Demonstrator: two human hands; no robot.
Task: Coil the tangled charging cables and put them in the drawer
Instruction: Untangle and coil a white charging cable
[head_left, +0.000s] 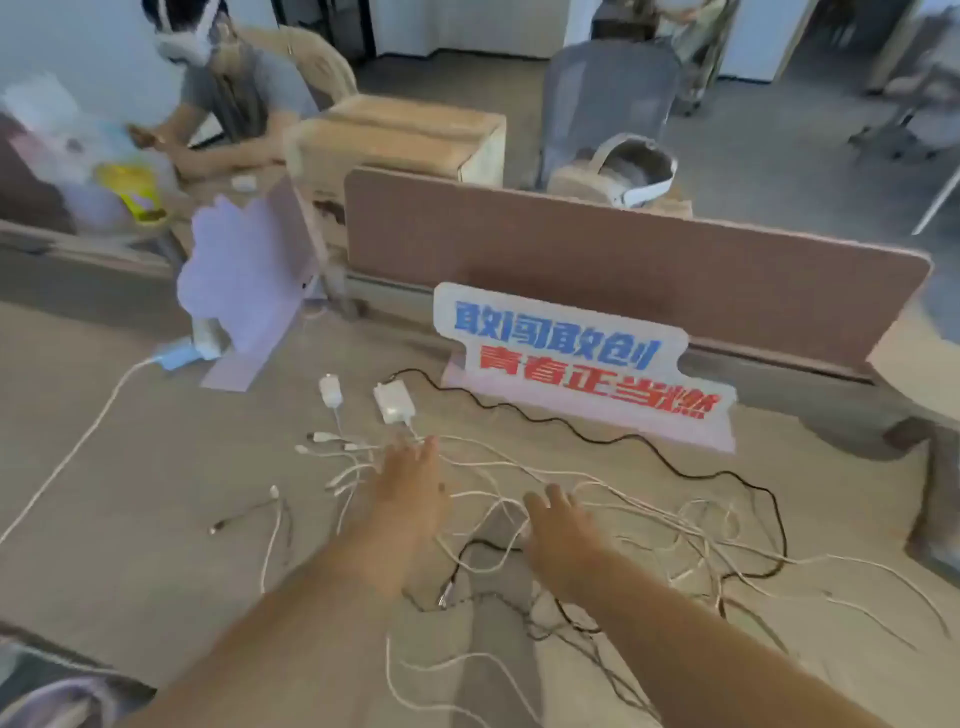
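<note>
Head view showed the tangled charging cables (597, 499) sprawled loose across the desk (130, 493), from mid-frame out toward 4 o'clock. Most were thin white leads looped over one another, with a black cable (675, 462) snaking through them from 12 o'clock round to 3 o'clock. At 11 o'clock of the heap lay a white charger brick (393, 408) and, near it, a smaller white plug (331, 389). A fan of loose connector ends (322, 436) lay at 9 o'clock. Nothing was coiled, and no drawer was in sight.

The left grip (410, 493) was stretched out flat, fingers straight and together, their tips just short of the brick, holding nothing. The right grip (563, 535) lay at 4 o'clock of it, over the thick of the tangle, fingers spread and relaxed, likewise empty. Whether either actually touched a lead I could not tell.

The leads looked light, limp and a little springy, likely to drag their neighbours along when pulled; the brick seemed the only real weight. The best hold appeared to be a plug end or the brick itself, so that one lead could be drawn free before winding. Tugging mid-loop would probably tighten the knots.

Beyond the heap, a sign (571, 358) with blue and red characters stood at 12 o'clock against a brown divider (623, 260). A lilac card stand (244, 280) stood at 10 o'clock, and another person (228, 88) sat beyond it at 11 o'clock.
</note>
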